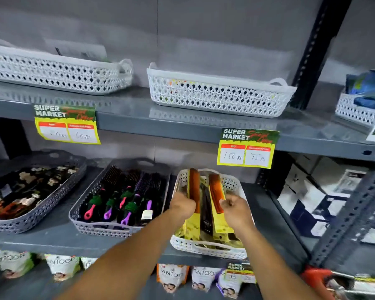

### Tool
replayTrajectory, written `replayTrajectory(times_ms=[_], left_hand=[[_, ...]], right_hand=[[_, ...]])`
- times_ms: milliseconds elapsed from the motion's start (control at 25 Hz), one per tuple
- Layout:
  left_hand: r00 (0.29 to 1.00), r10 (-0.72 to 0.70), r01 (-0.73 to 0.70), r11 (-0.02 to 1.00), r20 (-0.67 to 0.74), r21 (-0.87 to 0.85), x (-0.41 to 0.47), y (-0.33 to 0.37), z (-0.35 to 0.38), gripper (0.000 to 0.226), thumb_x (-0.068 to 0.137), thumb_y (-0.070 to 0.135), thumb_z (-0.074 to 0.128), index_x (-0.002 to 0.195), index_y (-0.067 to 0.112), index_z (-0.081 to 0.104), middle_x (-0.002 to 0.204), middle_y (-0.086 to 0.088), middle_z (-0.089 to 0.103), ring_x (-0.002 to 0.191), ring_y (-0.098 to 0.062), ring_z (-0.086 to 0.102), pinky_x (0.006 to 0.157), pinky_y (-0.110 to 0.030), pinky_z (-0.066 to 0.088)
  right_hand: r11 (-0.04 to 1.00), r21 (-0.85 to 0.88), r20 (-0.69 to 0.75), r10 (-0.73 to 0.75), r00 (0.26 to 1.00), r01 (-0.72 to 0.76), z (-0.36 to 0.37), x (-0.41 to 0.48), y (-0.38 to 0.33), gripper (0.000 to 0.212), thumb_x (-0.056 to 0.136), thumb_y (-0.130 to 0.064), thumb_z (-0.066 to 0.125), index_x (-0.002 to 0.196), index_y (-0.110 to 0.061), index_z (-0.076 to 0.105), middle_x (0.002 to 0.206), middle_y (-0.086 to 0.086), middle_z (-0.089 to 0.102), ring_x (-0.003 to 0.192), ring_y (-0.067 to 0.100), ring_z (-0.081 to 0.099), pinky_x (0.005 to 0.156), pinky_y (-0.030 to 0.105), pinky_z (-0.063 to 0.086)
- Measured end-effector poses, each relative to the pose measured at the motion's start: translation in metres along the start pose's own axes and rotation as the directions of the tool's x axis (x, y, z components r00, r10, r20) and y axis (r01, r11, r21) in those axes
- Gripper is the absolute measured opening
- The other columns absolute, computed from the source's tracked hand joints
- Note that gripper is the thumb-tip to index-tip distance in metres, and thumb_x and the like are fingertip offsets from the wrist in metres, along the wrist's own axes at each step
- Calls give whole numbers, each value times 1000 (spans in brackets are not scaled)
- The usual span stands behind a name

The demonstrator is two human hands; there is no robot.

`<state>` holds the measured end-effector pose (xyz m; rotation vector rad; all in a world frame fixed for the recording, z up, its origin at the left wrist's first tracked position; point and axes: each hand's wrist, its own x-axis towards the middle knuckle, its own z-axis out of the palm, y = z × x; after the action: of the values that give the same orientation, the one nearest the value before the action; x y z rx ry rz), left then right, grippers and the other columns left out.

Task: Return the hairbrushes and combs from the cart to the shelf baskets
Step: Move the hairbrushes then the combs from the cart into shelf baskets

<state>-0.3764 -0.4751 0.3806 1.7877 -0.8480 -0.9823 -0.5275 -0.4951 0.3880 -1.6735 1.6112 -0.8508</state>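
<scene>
Two orange combs on yellow cards, upright in the white lattice basket (206, 247) on the middle shelf (59, 237). Left comb (194, 187) gripped at mid-length by the closed left hand (182, 205); right comb (217, 191) likewise clasped by the right hand (234, 210). Just beside, left: grey basket (104, 227) of hairbrushes (126, 198). Above: price tag (247, 148).

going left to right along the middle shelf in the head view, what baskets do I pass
Grey basket of patterned dark items → grey basket of hairbrushes → white basket of combs, where the left hand and right hand each hold a comb.
</scene>
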Motion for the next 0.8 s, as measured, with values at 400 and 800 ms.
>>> replayTrajectory(times_ms=[400,800], left_hand=[[1000,-1,-12,909,31,417,-7,-6,24,26,83,-1,56,108,2,62,111,-16,66,103,-30,65,70,-28,49],[998,29,5,818,-51,575,-9,-10,29,24,84,14,68,69,16,50,82,-1,63,69,-16,55,67,-28,52]], right_hand=[[908,-417,-4,36,999,-35,28,9,21,28,94,-29,49,117,-16,60,111,10,68,96,29,64,80,33,51],[743,-669,14,57,998,-33,34,9,15,23,93,-12,48,108,-11,65,111,10,64,99,26,64,78,33,50]])
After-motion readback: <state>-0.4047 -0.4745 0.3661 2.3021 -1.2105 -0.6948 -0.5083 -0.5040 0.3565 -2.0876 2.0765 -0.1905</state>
